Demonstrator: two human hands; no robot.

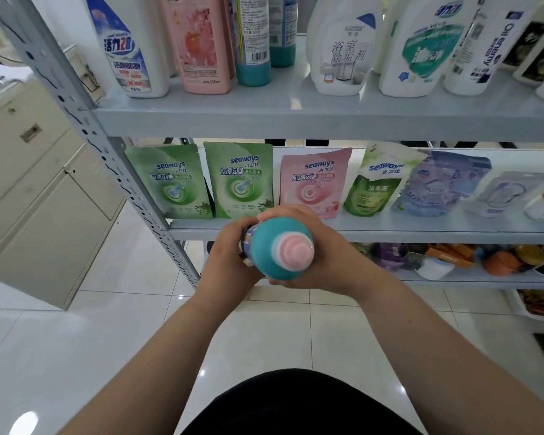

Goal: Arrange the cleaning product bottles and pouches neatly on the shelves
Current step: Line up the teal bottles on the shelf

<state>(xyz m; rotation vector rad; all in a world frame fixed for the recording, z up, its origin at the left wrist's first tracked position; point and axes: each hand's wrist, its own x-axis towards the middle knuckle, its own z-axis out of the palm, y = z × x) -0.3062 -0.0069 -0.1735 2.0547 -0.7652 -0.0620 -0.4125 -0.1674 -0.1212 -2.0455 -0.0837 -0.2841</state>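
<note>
Teal plastic, domed at the shoulder, topped by a pink cap [294,250] ringed in paler bands: bottle [269,246] seen cap-end on, a strip of printed label showing on its left side. Sits in the air, near, in front of the edge of the middle shelf [390,231], just below the pink pouch [311,186] and the green pouch [241,180] to its left. Gripped from the left by the left hand [230,262], fingers curled close round the body, tips hidden behind it. Clasped from the right by the right hand [333,249], fingers [281,213] wrapped over the far side, more curled underneath. Farther and higher, on the upper shelf [264,120]: white, pink and teal-based bottles standing upright.
</note>
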